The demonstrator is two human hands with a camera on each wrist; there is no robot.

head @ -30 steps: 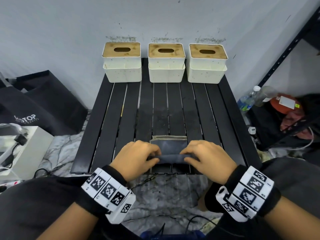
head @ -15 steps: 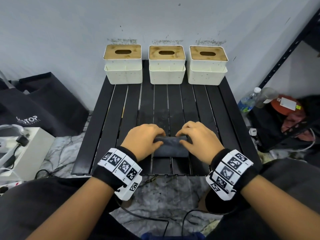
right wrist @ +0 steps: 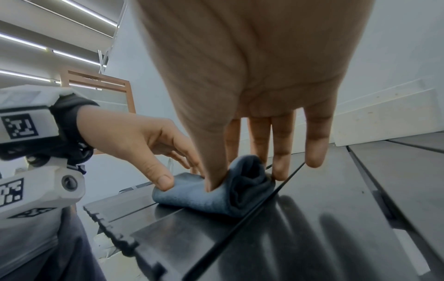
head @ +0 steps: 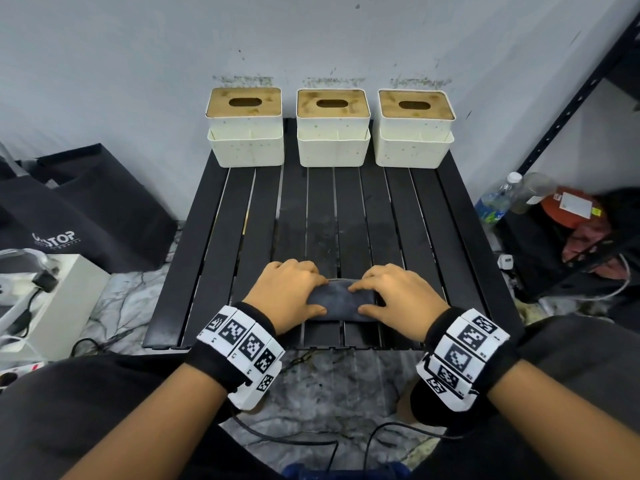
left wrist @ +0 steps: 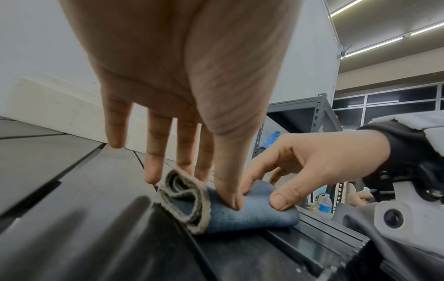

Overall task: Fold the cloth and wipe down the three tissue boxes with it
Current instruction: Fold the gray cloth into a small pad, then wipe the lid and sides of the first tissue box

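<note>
A blue-grey cloth (head: 337,301) lies folded into a narrow bundle on the black slatted table (head: 214,258), near its front edge. My left hand (head: 313,295) pinches the cloth's left end, thumb on the near side and fingers on the far side. My right hand (head: 367,297) pinches the right end the same way. The left wrist view shows the cloth's (left wrist: 240,216) layered tan-edged end under my thumb. From the right wrist, the cloth (right wrist: 216,201) looks rolled. Three cream tissue boxes with wooden lids (head: 244,128) (head: 332,129) (head: 414,129) stand in a row at the table's far edge.
A wall rises right behind the boxes. Left of the table are a black bag (head: 86,209) and a white box (head: 59,299). To the right stand a water bottle (head: 495,199), clutter and a dark shelving rack (head: 581,98). Cables (head: 311,441) lie on the floor between my knees.
Both hands moved forward, away from me, turning the cloth's near part over its far part. The tan-edged layers seen earlier are now covered, and the bundle is narrower.
</note>
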